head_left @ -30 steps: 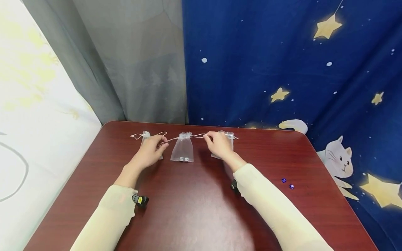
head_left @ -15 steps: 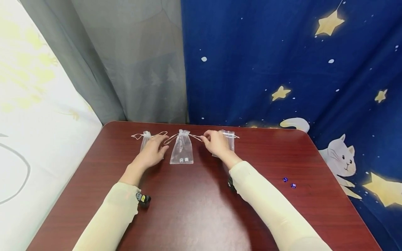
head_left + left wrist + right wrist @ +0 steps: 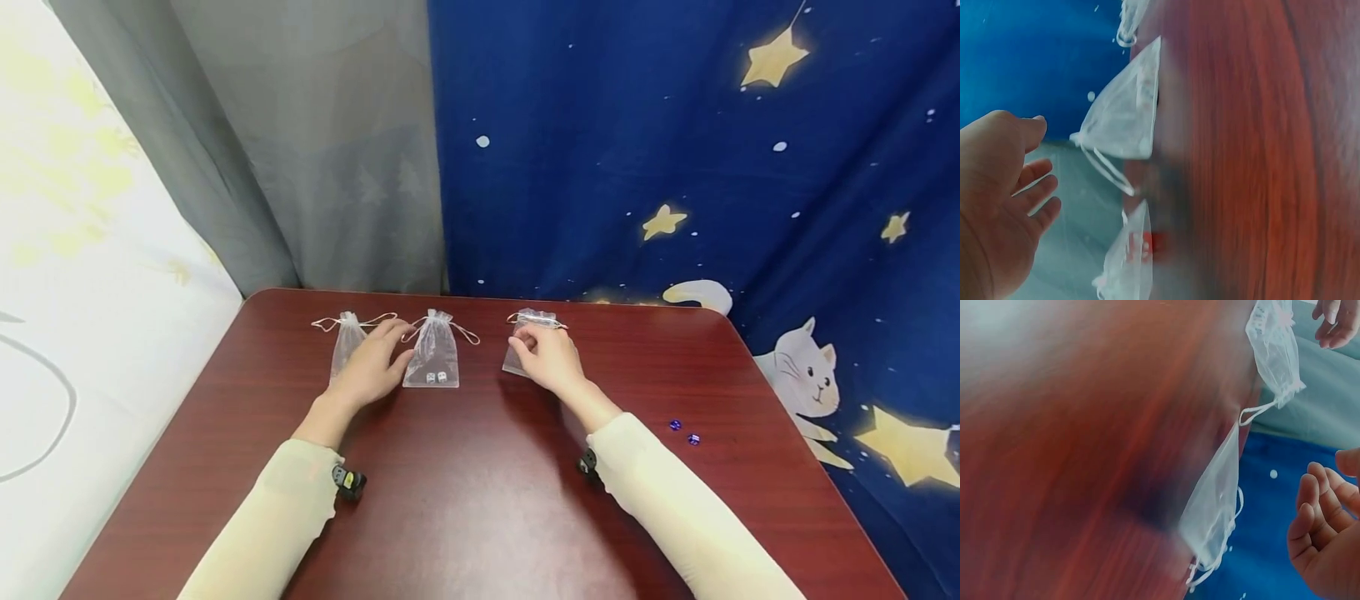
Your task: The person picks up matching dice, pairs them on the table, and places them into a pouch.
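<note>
Three small sheer drawstring pouches lie in a row on the table. The middle pouch (image 3: pixel 435 346) is cinched at its neck, its cord loops spread to both sides, with two white dice (image 3: pixel 436 377) at its bottom. My left hand (image 3: pixel 367 368), fingers relaxed and holding nothing, is over the left pouch (image 3: pixel 346 343), partly covering it; something red shows in that pouch (image 3: pixel 1138 250) in the left wrist view. Over the right pouch (image 3: pixel 513 363) is my right hand (image 3: pixel 552 358), its fingers loosely bent with nothing between them, hiding much of it. The right pouch (image 3: pixel 1213 500) looks flat.
Two small dark blue dice (image 3: pixel 693 439) lie on the right side of the reddish-brown table (image 3: pixel 465 500). Grey and blue curtains (image 3: pixel 555 167) hang just behind the table's far edge. Each wrist carries a small black camera (image 3: pixel 349 482).
Both hands have let go of the middle pouch's cords, left first, then right. The right hand has moved right, over the right pouch. The left hand stays close to the left pouch.
</note>
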`<state>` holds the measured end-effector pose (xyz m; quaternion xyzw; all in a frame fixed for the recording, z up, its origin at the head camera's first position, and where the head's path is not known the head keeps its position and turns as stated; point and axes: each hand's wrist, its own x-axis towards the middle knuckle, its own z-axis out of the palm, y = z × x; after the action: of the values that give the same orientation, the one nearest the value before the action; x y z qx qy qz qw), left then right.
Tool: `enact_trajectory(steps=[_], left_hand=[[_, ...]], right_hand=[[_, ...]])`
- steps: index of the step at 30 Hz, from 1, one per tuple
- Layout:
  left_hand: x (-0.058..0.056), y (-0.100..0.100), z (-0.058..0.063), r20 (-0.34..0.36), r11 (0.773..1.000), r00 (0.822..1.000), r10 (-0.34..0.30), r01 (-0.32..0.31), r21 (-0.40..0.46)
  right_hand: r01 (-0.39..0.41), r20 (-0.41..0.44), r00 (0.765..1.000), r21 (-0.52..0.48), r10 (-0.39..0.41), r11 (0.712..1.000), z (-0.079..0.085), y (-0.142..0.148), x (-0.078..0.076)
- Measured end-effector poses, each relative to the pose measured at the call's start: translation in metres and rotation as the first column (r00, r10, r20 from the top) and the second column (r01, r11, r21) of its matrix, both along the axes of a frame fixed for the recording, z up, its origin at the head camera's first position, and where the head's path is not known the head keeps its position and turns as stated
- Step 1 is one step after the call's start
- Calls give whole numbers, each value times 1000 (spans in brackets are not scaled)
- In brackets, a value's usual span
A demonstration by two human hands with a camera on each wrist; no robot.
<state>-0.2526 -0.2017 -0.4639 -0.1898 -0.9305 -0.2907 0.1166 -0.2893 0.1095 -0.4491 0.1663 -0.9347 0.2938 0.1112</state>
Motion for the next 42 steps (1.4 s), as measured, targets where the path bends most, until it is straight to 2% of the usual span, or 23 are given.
enact_trajectory(steps=[6, 10, 17, 21, 25, 28, 35, 40, 42], left_hand=[[2, 27, -2, -16, 996, 996, -87, 86, -25], [2, 49, -5, 8, 991, 993, -121, 121, -51], [0, 84, -10, 23, 971, 977, -212, 213, -103], [0, 101, -13, 78, 958, 966, -247, 255, -131], [2, 118, -19, 157, 934, 946, -283, 309, -179], [2, 129, -23, 199, 915, 935, -294, 336, -222], [2, 147, -28, 262, 882, 922, -284, 359, -305], [2, 152, -32, 284, 867, 924, -256, 349, -355], [2, 154, -32, 279, 869, 926, -255, 346, -354]], right_hand=[[25, -10, 1000, -32, -25, 999, -3, 26, 14], [41, -36, 998, -52, -43, 998, -4, 42, 20], [55, -82, 995, -59, -59, 997, 4, 70, 36], [61, -109, 992, -77, -70, 995, 6, 88, 43], [82, -100, 991, -77, -90, 994, 2, 107, 49], [99, -92, 990, -73, -105, 992, -3, 123, 53], [102, -101, 989, -30, -105, 994, -14, 159, 65], [70, -115, 991, 26, -67, 997, -27, 188, 72], [61, -110, 992, 61, -54, 996, -33, 201, 74]])
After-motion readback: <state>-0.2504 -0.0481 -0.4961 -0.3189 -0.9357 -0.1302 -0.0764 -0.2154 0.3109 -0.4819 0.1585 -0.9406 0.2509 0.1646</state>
